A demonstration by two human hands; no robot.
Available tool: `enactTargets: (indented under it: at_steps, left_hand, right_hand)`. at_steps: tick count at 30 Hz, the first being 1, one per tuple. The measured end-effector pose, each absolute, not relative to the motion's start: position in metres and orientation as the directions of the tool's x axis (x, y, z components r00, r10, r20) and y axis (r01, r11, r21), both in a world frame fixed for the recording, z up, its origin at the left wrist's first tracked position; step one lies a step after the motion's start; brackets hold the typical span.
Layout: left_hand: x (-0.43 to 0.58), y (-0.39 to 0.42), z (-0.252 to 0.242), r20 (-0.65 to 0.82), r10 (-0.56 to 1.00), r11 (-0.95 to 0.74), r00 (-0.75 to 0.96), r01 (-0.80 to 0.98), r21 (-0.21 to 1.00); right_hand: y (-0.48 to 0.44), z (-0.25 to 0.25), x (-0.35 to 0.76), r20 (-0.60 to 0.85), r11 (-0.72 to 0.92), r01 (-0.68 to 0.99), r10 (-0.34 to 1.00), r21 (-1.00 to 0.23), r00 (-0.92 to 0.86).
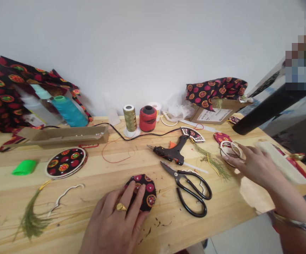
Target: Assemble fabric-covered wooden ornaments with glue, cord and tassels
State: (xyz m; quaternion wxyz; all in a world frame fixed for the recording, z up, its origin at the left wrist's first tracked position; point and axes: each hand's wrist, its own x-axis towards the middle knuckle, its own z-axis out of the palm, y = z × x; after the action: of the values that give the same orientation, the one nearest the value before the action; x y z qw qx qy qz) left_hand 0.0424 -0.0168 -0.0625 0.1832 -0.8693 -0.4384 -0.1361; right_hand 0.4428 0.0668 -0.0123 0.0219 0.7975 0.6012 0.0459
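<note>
My left hand (115,215), with a gold ring, is laid over a round disc covered in black patterned fabric (149,192); two fingers press on its top and the thumb is at its lower edge. At the right, my right hand (256,164) has thumb and fingers closed on a pale round openwork wooden frame (229,149). Just beyond that frame lies a pink fabric piece (221,137). Between my hands are black-handled scissors (192,192) and a black glue gun (171,151). A finished-looking fabric disc with a pale rim (66,162) rests at the left.
Thread spools, olive (130,118) and red (148,119), stand by the wall. A cardboard tray (70,135), green object (24,167) and green tassel (33,218) lie left. The black cord (121,137) crosses the back. A dark post (266,113) rises at right.
</note>
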Motion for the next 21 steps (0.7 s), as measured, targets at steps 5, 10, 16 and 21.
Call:
enactTargets:
  at_steps: [5, 10, 16, 21]
  left_hand:
    - [0.044, -0.017, -0.061, 0.426, 0.723, -0.535, 0.543, 0.831, -0.152]
    - [0.045, -0.015, -0.060, 0.444, 0.715, -0.540, 0.540, 0.830, -0.139]
    - [0.046, -0.016, -0.062, 0.441, 0.721, -0.537, 0.534, 0.833, -0.132]
    - [0.044, -0.016, -0.061, 0.433, 0.724, -0.541, 0.536, 0.832, -0.125]
  right_hand:
    - [0.075, -0.014, 0.449, -0.058, -0.295, 0.956, 0.954, 0.011, 0.295]
    - [0.077, -0.016, 0.455, -0.066, -0.280, 0.960, 0.958, -0.031, 0.277]
    - [0.072, -0.013, 0.457, -0.036, -0.218, 0.974, 0.976, -0.055, 0.216]
    - [0.061, -0.001, 0.457, 0.018, -0.227, 0.966, 0.973, -0.125, 0.231]
